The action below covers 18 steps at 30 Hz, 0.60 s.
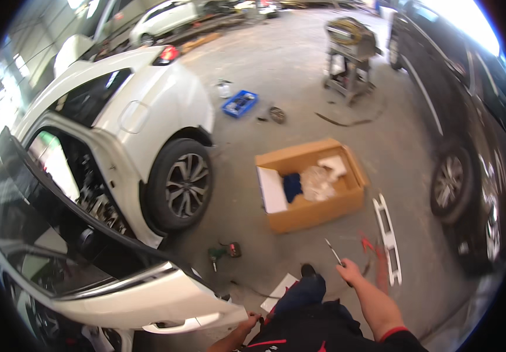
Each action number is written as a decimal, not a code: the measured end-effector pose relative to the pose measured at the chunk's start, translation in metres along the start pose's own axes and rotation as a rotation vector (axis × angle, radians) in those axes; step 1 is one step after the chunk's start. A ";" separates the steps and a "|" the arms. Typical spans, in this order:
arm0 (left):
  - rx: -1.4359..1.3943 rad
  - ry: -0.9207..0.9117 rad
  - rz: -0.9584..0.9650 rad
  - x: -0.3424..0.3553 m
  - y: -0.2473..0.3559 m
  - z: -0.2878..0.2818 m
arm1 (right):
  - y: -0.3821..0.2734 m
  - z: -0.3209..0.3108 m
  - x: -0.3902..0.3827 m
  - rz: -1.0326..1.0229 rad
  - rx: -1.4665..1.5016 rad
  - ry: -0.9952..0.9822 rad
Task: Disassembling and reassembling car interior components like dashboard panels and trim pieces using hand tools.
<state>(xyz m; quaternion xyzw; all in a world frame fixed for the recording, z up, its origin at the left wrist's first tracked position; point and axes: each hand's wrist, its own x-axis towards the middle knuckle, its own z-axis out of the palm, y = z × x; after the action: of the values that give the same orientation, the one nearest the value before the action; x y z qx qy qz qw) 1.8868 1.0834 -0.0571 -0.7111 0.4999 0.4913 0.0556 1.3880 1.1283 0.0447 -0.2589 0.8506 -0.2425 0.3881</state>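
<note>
My right hand [350,273] is closed around a screwdriver [333,251], its thin shaft pointing forward and slightly left above the floor. Low in the view, my left hand [252,321] is beside the rear edge of the open white car door [165,296]. Its fingers are curled near a small dark thing that I cannot make out. The door handle [197,321] lies to the left of that hand. Between the door and my legs, a white sheet [277,294] lies on the floor, partly hidden by my leg.
A cardboard box [317,218] with plastic wrap stands ahead. Right of it lie a long white slotted part [388,243] and a red tool [366,242]. A power drill [225,251] rests near the white car's wheel [184,185]. A dark car [470,105] flanks the right side.
</note>
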 end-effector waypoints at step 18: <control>-1.029 0.455 -0.284 -0.027 0.220 0.061 | -0.035 -0.090 0.335 -0.085 -0.724 -0.457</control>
<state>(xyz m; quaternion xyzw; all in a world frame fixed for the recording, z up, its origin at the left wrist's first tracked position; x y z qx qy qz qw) 1.6784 1.0275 0.0229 -0.7945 0.0959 0.4934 -0.3408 1.1372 0.9101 -0.0606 -0.4603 0.7616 0.1194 0.4402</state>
